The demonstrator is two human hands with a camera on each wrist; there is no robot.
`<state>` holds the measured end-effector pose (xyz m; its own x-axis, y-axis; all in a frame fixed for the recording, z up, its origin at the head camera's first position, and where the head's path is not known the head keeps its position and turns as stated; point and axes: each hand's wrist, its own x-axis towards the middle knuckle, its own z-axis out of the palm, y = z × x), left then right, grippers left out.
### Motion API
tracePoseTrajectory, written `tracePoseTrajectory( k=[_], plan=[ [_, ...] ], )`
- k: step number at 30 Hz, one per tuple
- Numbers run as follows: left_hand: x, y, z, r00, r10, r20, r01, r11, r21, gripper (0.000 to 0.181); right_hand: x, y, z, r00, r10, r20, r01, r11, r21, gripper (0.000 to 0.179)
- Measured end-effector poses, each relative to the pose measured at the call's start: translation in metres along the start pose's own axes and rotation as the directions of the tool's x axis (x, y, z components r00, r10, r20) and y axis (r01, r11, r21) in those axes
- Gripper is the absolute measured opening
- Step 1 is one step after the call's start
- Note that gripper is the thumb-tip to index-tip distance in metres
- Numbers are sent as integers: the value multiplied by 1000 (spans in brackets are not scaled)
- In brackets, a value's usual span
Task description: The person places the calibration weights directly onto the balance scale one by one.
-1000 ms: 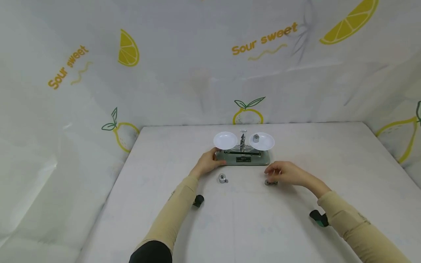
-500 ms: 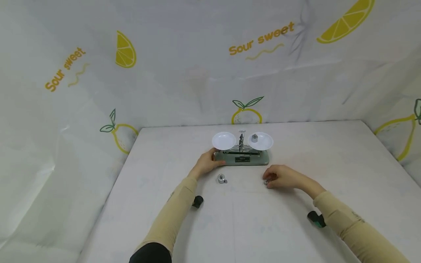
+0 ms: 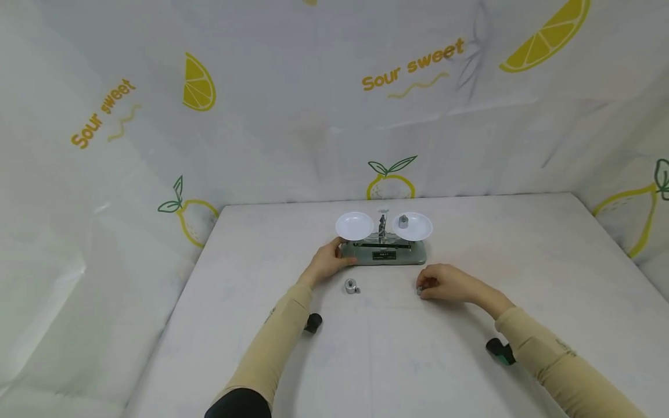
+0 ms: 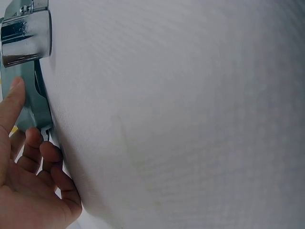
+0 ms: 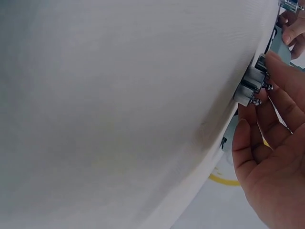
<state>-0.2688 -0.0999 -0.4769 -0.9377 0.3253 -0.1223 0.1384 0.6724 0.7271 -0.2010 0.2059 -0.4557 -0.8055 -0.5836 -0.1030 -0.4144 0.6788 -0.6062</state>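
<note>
A balance scale [image 3: 384, 255] with a grey-green base and two white pans stands near the back of the table. One metal weight [image 3: 403, 222] sits in its right pan; the left pan [image 3: 354, 226] is bare. My left hand [image 3: 325, 261] grips the base's left end, thumb on its front and fingers curled behind. In front of the scale are a large chrome weight [image 4: 26, 38] and a smaller piece beside it. My right hand [image 3: 444, 283] is at a row of small knobbed weights [image 5: 255, 77], pinching the smallest between thumb and fingers. The fingers hide most of the row in the head view.
Black wrist straps [image 3: 313, 323] show beside both forearms. A white cover lies over the table [image 3: 397, 360], and a white sheet printed with lemons [image 3: 292, 116] hangs behind and at the sides.
My right hand has come down onto the small weights and its fingers have closed in on them. The left hand has kept its hold on the scale's base.
</note>
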Motion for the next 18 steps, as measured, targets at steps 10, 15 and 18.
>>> tracePoseTrajectory(
  k=[10, 15, 18],
  plan=[
    [2, -2, 1, 1000, 2, -3, -2, 1000, 14, 60, -3, -10, -10, 998, 42, -51, -43, 999, -15, 16],
    [2, -2, 1, 1000, -2, -2, 2, 1000, 20, 60, -8, -18, -20, 996, 40, -78, -42, 999, -18, 19],
    [2, -2, 0, 1000, -1, -2, 1, 1000, 17, 60, -10, -22, -26, 993, 26, -114, -30, 999, -34, 20]
  ],
)
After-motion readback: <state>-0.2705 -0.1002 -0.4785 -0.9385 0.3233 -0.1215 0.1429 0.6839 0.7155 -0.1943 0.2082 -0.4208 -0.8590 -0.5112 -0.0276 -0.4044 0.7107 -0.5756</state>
